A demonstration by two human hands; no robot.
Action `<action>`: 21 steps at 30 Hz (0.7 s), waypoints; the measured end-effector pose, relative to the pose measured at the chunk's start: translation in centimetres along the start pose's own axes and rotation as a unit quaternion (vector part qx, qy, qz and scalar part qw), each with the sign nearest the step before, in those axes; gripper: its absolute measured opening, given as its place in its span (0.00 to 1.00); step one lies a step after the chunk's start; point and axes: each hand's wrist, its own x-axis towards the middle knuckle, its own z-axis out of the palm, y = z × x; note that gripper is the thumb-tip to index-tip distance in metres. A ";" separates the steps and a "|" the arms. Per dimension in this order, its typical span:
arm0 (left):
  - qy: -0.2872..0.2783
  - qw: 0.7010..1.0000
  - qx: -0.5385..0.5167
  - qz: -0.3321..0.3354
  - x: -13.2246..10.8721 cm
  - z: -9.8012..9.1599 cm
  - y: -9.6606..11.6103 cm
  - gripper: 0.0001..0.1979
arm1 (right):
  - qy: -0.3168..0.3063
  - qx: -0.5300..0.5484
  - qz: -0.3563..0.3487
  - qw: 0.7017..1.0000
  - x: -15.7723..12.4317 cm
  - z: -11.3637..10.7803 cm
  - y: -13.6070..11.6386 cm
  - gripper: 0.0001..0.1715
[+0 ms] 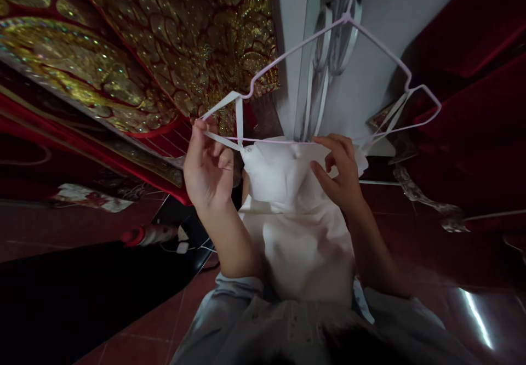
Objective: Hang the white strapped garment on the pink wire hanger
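A white dress (287,189) with thin straps hangs from a pale pink hanger (299,41) in front of me. My left hand (211,162) pinches a white strap (224,107), which is looped round the hanger's left end and pulled out to the left. Near the dress's top edge is my right hand (339,170), its thumb and fingers apart; the fingertips are at the hanger's lower bar, and I cannot tell whether they touch it. The other strap (396,115) goes over the hanger's right end.
A red garment with gold sequins (197,36) hangs at the upper left. Dark red cloth (472,113) hangs on the right. Chained white rings (324,41) hang behind the hanger. A black table (102,288) at the lower left holds a red-capped bottle (148,235) and a white charger (182,247).
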 end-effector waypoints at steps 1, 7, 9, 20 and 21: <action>0.005 1.000 0.007 0.002 0.2 -0.1 0.0 0.17 | 0.000 -0.001 0.002 1.000 0.0 0.0 0.0 0.22; 0.007 1.000 0.021 0.020 0.8 -0.5 -0.2 0.14 | -0.006 0.004 0.007 1.000 0.0 0.0 0.2 0.23; 0.002 0.999 0.034 0.027 0.7 -0.7 -0.5 0.12 | -0.001 0.003 0.002 1.000 -0.1 -0.1 0.2 0.23; -0.069 0.956 0.174 0.226 3.3 -5.3 -1.3 0.04 | 0.007 0.000 -0.014 1.000 0.1 -0.4 0.5 0.22; -0.070 0.957 0.176 0.220 3.3 -5.6 -1.3 0.04 | 0.004 0.001 -0.013 1.000 0.1 -0.3 0.4 0.22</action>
